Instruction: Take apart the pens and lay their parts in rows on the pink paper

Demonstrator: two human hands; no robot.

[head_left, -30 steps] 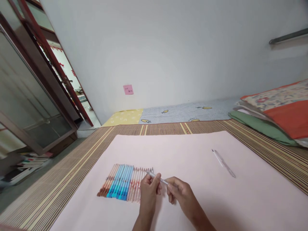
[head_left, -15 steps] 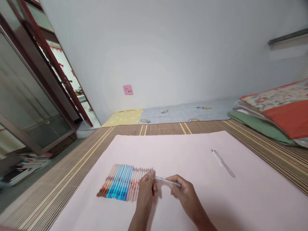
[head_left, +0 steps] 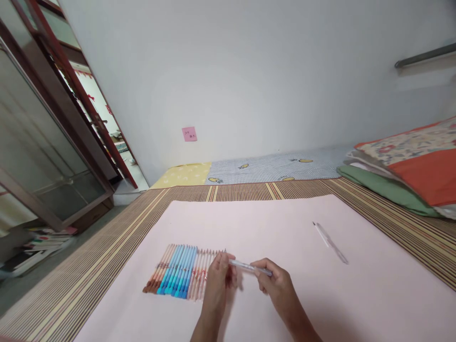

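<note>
A slim whitish pen [head_left: 244, 265] spans the gap between my two hands, a little above the pale pink sheet [head_left: 256, 223]. My left hand [head_left: 220, 275] is closed on the pen's left end, which its fingers hide. With thumb and fingers, my right hand [head_left: 272, 276] pinches the other end. Just left of my left hand lies a tidy row of pens [head_left: 176, 270], in brown-orange, blue and pale pink groups, tips pointing away. My left hand covers part of the pink group. Farther right on the sheet rest a thin dark-tipped refill [head_left: 321, 234] and a clear tube [head_left: 333, 243].
Under the sheet is a striped mat [head_left: 117, 232]. Folded bedding [head_left: 409, 175] is piled at the right edge. A patterned cloth [head_left: 263, 167] runs along the wall, which carries a pink note [head_left: 189, 134]. A glass door [head_left: 46, 156] stands at the left.
My right hand has shifted slightly to the right, and the held pen appears moved a little that way too. My left hand stays nearly in place; the row of pens looks the same.
</note>
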